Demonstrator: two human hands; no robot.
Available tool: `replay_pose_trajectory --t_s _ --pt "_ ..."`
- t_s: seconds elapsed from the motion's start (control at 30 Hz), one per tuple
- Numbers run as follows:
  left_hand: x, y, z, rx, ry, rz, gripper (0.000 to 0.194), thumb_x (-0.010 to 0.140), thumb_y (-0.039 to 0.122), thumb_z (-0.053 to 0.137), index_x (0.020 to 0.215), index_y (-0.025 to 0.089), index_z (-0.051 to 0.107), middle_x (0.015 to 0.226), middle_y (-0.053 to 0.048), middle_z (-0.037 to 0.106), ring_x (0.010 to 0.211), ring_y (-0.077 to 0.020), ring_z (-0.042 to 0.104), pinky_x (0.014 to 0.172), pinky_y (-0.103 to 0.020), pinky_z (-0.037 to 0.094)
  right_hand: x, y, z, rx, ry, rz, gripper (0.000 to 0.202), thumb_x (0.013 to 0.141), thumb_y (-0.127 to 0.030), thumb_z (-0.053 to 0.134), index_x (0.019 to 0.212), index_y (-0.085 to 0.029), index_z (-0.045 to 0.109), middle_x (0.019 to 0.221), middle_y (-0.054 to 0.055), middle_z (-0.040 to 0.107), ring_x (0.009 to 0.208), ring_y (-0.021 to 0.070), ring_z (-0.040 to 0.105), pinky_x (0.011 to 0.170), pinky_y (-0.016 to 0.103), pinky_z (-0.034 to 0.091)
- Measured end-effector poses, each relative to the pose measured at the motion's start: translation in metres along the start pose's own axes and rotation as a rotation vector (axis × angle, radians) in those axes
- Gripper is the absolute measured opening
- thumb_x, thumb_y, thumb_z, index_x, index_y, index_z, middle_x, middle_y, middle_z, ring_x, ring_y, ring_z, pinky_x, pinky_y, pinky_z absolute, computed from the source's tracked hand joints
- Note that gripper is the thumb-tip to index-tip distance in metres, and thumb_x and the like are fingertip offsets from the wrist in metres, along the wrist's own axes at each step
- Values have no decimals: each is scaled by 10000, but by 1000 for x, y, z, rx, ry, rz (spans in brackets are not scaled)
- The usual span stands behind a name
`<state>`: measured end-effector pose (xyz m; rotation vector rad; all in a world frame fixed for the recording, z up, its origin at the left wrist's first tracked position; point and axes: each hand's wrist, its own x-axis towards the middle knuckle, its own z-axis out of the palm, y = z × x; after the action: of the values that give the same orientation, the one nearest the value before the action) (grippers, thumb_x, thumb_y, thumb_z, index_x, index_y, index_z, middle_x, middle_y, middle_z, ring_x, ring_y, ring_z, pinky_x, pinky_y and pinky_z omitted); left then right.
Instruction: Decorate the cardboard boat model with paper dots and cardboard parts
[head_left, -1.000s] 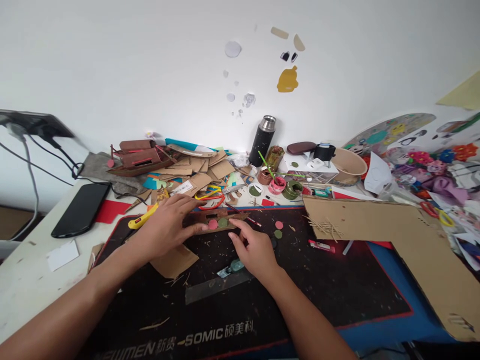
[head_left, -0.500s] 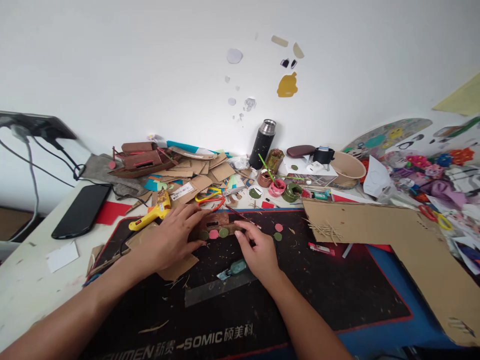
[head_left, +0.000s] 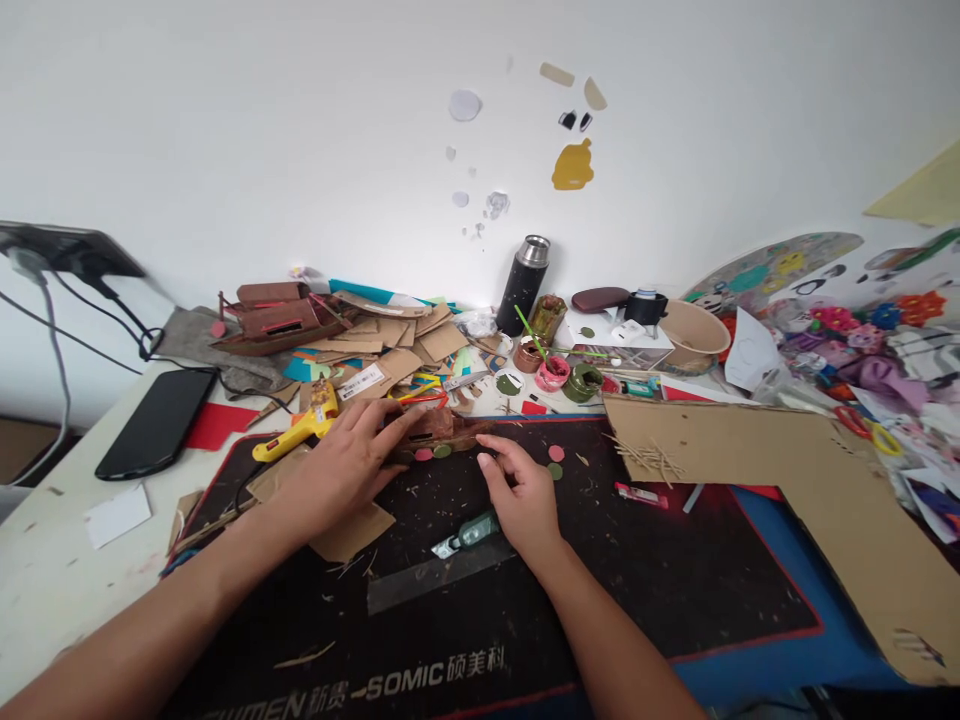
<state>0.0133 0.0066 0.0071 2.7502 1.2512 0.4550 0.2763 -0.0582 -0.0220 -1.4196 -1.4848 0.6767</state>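
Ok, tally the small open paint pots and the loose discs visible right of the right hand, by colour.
Brown round paint pot: 1
Pink round paint pot: 1
Green round paint pot: 1
Pink flat disc: 1
Green flat disc: 1
Total: 5

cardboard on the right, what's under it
A red piece and blue surface peek out beside the cardboard; whatever else is beneath is covered and can't be seen.

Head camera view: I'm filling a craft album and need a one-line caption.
Left hand on a brown model boat, right hand by its tip, yellow glue gun alongside.
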Motion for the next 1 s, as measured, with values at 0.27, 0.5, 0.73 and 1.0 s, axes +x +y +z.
replay_pose_trajectory --t_s 0.27,0.5,0.73,1.0 --pt "-6 0 4 -40 -11 -11 704 1000 387 689 1649 316 426 1531 -139 564 1452 -398 497 1207 -615 463 0 -1 0 -6 -6 -21 332 1033 -359 599 1201 -180 823 565 -54 514 507 142 465 586 271 447" --pt "-7 12 6 -25 38 10 499 1014 362 655 1483 220 556 1458 -156 622 1383 -360 561 1141 -544 513 -1 1 0 12 -14 -19 311 1035 -350 617 1204 -190 823 593 -42 565 524 145 496 588 271 440" --pt "0 34 11 92 29 6 635 1008 416 684 1561 171 492 1440 -185 638 1284 -379 605 1076 -536 508 -1 1 0 28 -44 -27 311 1050 -344 609 1229 -190 810 721 8 717 564 153 575 623 280 484" --pt "15 47 13 165 -16 6 707 1001 464 701 1571 97 500 1449 -229 658 1301 -402 613 1073 -527 485 0 1 0 12 -65 -31 318 1046 -350 611 1223 -186 818 667 3 698 534 154 567 589 279 473"
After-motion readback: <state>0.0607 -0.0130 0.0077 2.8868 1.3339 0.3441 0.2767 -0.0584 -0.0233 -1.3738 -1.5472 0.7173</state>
